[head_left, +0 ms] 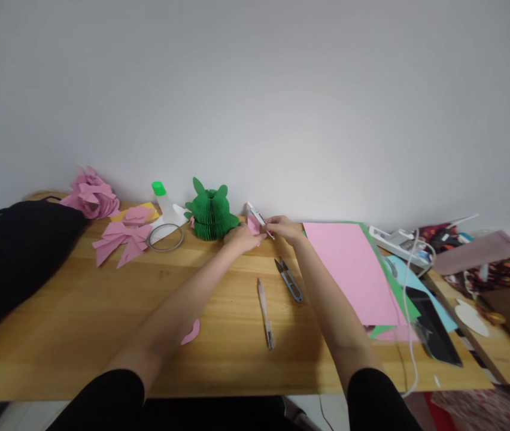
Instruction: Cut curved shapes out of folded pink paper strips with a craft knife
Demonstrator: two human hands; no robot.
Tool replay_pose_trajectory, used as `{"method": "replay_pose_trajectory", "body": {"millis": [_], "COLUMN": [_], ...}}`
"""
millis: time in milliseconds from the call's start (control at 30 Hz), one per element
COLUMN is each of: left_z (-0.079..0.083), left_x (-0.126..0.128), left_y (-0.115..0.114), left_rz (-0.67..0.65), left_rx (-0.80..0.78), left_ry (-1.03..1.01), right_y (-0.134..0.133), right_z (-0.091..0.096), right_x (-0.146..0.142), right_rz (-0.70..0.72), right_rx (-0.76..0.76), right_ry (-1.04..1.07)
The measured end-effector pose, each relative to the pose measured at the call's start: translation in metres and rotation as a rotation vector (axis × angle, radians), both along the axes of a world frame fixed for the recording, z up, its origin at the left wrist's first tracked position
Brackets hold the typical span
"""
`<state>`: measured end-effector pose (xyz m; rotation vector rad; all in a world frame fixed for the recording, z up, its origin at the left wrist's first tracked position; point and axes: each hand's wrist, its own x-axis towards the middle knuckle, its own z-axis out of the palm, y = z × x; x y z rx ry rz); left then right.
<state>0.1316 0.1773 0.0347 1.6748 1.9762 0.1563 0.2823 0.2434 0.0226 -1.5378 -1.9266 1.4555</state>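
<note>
My left hand (240,237) is closed with its fingertips on a small pink paper piece (253,224), right beside a green pleated paper animal (212,214) that stands near the wall. A slim white printed tube (257,214) slants across in front of the pink piece, pinched in the fingers of my right hand (284,227). On the table closer to me lie small thread snips (289,281) and a pale pen-like tool (264,314). A curved pink paper scrap (191,332) rests by my left forearm.
Left: pink paper figure (91,194), pink paper bow (124,239), tape ring (166,237), green-capped bottle (163,200) and a black cloth item (17,257). Right: stacked pink sheets (351,269), a power strip (398,244), a white cable (410,335) and a dark phone (434,328).
</note>
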Motion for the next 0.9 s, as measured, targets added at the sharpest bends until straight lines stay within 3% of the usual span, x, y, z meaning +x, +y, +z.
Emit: {"method": "replay_pose_trajectory", "body": {"millis": [600,900], "left_z": [0.005,0.000], "left_x": [-0.002,-0.009], "left_y": [0.003,-0.007], "left_rz": [-0.075,-0.096], "left_rx": [0.045,0.065], "left_ry": [-0.153,-0.116], "right_y": [0.003,-0.006], "right_z": [-0.008,-0.004], "right_x": [-0.003,0.004], "right_rz": [0.036,-0.038], "right_rx": [-0.025,0.083], "right_ry": [0.052,0.077]}}
